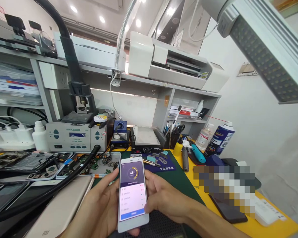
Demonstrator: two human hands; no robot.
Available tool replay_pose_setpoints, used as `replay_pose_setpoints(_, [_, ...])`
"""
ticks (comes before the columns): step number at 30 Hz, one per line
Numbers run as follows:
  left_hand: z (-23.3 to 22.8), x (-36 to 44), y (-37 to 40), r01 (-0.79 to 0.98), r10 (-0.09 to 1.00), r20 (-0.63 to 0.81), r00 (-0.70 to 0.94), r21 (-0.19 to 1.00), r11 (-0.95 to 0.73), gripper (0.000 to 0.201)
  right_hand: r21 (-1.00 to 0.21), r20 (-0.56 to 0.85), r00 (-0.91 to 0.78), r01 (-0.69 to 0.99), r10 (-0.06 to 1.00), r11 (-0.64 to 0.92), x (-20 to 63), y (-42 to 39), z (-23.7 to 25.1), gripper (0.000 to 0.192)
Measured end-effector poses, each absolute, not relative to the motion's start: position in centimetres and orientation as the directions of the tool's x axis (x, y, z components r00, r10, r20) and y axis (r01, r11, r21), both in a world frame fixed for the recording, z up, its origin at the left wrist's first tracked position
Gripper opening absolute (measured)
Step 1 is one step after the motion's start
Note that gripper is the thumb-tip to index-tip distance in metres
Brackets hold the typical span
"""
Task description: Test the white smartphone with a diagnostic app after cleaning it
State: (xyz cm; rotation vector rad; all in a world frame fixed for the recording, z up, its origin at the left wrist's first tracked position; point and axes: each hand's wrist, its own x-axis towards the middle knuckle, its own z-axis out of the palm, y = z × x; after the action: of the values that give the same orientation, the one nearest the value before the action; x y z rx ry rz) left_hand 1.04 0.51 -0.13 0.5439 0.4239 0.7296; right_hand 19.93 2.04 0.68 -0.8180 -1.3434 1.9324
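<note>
A white smartphone [132, 200] is held upright, tilted towards me, its lit screen showing a 45 ring gauge, a list of rows and a blue bar at the bottom. My left hand [103, 200] grips it from the left edge and from behind, with fingertips showing below the lower edge. On the right side, my right hand [162, 195] holds the phone's edge, its thumb at the lower right of the screen by the blue bar. Some fingers of both hands are hidden behind the phone. Beneath it lie a dark perforated surface [164, 228] and a green mat [181, 185].
Left of my hands lie a gold phone or tablet back [62, 205] and trays of circuit parts [86, 165], crossed by a black hose [72, 180]. Behind stand a rework station [74, 137] and a hot plate [146, 137]. A spray can [220, 138] and a dark phone [228, 210] are at right.
</note>
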Motion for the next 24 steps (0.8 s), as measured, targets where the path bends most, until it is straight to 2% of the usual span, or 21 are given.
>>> replay_pose_setpoints(7, [-0.25,1.28,0.58,-0.528,0.712,-0.135,0.689,0.580,0.621,0.072,-0.945,-0.167,-0.594,-0.131,0.787,-0.299,20.03,2.17,0.85,0.074])
replay_pose_setpoints(18, [-0.24,1.45,0.47,-0.484,0.759,-0.193,0.621,0.668,0.565,0.062,-0.937,-0.198,-0.598,-0.118,0.777,-0.330,20.09,2.11,1.03,0.078])
replay_pose_setpoints(24, [-0.61,1.27,0.54,-0.490,0.760,-0.145,0.633,0.685,0.539,0.056,-0.937,-0.192,-0.611,-0.119,0.768,-0.328,20.14,2.16,1.02,0.079])
